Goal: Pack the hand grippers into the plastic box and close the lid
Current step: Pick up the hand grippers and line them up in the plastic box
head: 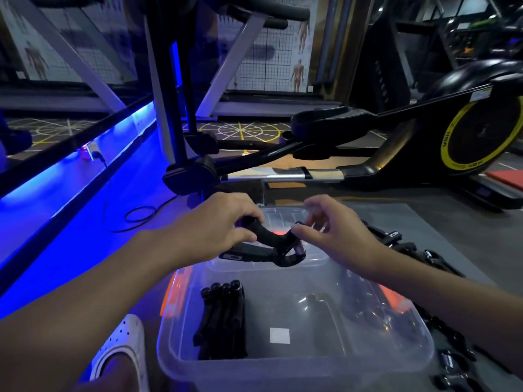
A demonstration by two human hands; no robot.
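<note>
A clear plastic box [424,343] sits on the floor in front of me, with orange latches on its sides. Several black hand grippers [223,321] lie packed together in its left part. Its clear lid [283,215] lies flat just beyond the box. Above the box's far edge I hold one black hand gripper [271,244] in both hands. My left hand [223,224] grips its left handle. My right hand [334,230] pinches its right end between thumb and fingers. More black grippers [410,247] lie on the floor to the right.
An elliptical trainer [424,137] with a yellow-ringed flywheel stands across the floor behind the box. A blue-lit ledge and a black cable [135,213] run along the left. My foot in a white clog [121,349] rests left of the box. Further grippers [452,366] lie at bottom right.
</note>
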